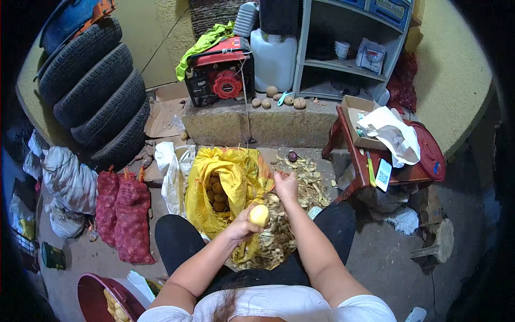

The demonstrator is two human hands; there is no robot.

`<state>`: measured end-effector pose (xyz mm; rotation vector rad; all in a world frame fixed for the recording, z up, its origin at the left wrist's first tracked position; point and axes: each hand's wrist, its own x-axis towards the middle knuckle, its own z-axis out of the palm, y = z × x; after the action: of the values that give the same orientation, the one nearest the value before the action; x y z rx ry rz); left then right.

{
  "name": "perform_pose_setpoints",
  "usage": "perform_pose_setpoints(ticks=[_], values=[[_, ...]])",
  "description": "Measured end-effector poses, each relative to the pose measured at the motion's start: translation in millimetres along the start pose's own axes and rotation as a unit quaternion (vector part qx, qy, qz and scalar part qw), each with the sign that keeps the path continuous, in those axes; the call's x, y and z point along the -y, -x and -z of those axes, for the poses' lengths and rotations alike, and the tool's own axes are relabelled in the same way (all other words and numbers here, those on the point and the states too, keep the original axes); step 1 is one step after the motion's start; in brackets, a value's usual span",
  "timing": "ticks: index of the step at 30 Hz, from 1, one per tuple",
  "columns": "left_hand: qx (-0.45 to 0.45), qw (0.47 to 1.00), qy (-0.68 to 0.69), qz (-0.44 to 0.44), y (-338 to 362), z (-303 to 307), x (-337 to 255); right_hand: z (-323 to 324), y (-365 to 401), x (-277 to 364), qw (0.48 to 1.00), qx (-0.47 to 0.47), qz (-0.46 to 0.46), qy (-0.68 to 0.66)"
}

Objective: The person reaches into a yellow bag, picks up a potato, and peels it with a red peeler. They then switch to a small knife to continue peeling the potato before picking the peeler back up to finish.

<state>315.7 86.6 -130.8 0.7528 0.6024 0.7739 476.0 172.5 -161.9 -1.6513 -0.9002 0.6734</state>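
Note:
My left hand [242,227] is wrapped round a peeled potato [259,216], pale yellow and smooth. My right hand [286,186] is a little farther forward and to the right, apart from the potato. Its fingers are curled closed, and what they hold, if anything, I cannot make out. Just left of my hands a yellow sack [196,190] stands open with unpeeled potatoes [217,194] inside. Peelings [279,236] lie heaped between my legs and scattered on the floor beyond my right hand. Among the farther peelings sits a dark purple onion [292,156].
Behind the sack, a ledge [230,126] bears a red generator [225,80], a white jerrycan [273,61] and several loose potatoes. A red stool [343,180] stands right, red net sacks [132,220] left. Peeled potatoes [115,308] fill part of a maroon basin [91,284] at lower left.

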Motion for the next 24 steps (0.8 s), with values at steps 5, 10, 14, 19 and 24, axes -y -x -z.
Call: perform_pose_setpoints(ticks=[5,10,14,19,24], values=[[-0.030,0.998,0.063,0.010,-3,14,-4,8,-20,-10,0.972,0.102,-0.157,-0.141],[-0.168,0.951,0.242,0.096,-12,12,-5,17,-1,31,0.996,0.016,-0.038,-0.075],[-0.158,0.944,0.274,0.091,-19,16,2,4,44,49,0.988,0.020,0.148,-0.036],[-0.195,0.933,0.283,0.105,-15,-9,-8,0,67,59,0.985,0.018,0.166,-0.044],[-0.218,0.935,0.259,0.108,-24,4,6,0,65,59,0.989,0.015,0.144,-0.020]])
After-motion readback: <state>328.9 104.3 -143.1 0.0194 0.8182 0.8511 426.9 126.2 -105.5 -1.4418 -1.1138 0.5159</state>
